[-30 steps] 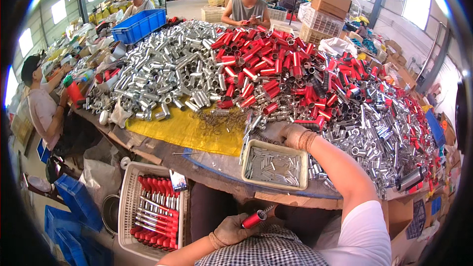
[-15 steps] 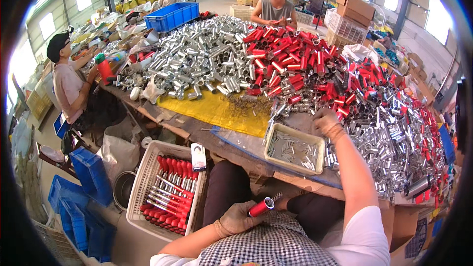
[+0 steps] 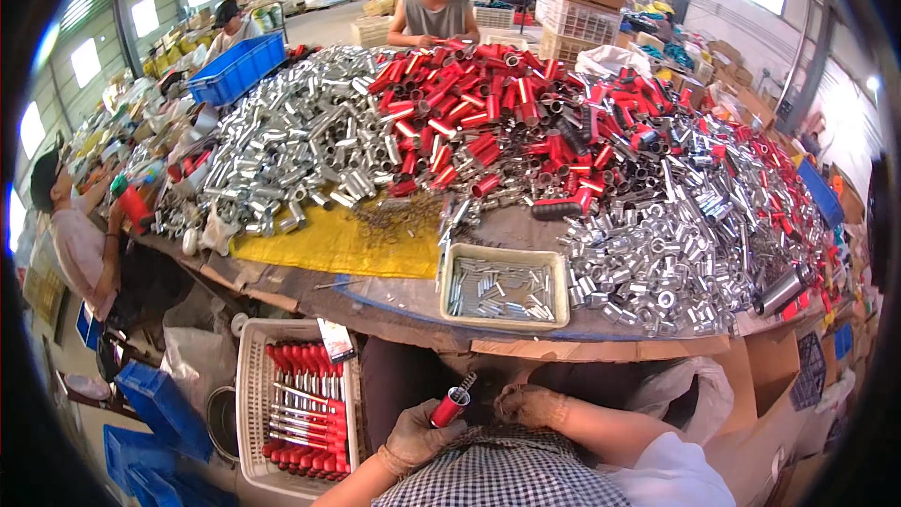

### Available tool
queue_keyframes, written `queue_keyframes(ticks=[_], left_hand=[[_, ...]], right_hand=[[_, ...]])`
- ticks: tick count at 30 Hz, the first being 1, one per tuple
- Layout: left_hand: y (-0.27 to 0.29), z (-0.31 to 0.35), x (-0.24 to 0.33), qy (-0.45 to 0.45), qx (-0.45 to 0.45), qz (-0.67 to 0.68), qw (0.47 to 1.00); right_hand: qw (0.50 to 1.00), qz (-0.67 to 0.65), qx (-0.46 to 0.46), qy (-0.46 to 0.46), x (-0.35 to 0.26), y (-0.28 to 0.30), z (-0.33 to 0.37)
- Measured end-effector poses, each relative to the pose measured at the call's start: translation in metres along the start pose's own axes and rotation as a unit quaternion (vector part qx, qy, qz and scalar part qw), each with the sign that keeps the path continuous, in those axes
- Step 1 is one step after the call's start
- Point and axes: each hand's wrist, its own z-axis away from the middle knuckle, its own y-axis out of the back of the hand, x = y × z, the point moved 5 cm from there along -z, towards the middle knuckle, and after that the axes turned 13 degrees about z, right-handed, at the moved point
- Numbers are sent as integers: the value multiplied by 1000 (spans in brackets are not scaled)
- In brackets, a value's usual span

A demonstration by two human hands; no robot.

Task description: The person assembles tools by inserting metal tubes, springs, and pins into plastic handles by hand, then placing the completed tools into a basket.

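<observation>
Low over my lap, my left hand, in a grey glove, is wrapped round a short red metal tube. The tube's open end faces up, and a thin coil spring sticks out of it. Close by on the right is my gloved right hand, its fingers drawn together; whatever is in them is too small or hidden to name. Ahead of both hands, on the table's near side, stands a cream tray holding several small metal pins. Left of my lap, a cream plastic crate holds rows of red-handled metal tools.
Heaps of silver tubes, red tubes and small silver fittings cover the table. A yellow sheet lies before them. Blue bins stand on the floor at left. One person works across the table, others at left.
My right hand has come back from the parts beside the tray to my lap, near the red tube. My left hand still holds the tube. The view has swung rightward.
</observation>
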Motion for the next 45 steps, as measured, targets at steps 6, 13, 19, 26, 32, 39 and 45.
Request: queue_keyframes(ticks=[6,13,19,26,32,39,45], left_hand=[[-29,-23,3,35,-54,9,998],[-23,-20,2,20,-32,-55,998],[-14,-26,-3,17,-45,-48,998],[-17,-41,3,24,-85,-64,994],[-9,-54,-4,55,-88,-62,993],[-10,-69,4,14,-101,-96,990],[2,-64,1,22,-64,-58,996]], right_hand=[[923,202,-43,-324,312,-70,139],[898,250,-55,-357,237,-52,71],[858,305,-53,-409,155,17,25],[861,333,-3,-385,11,35,12],[924,-72,-89,-365,-105,160,-48],[753,561,32,-341,28,306,-155],[613,690,-22,-383,68,309,-200]])
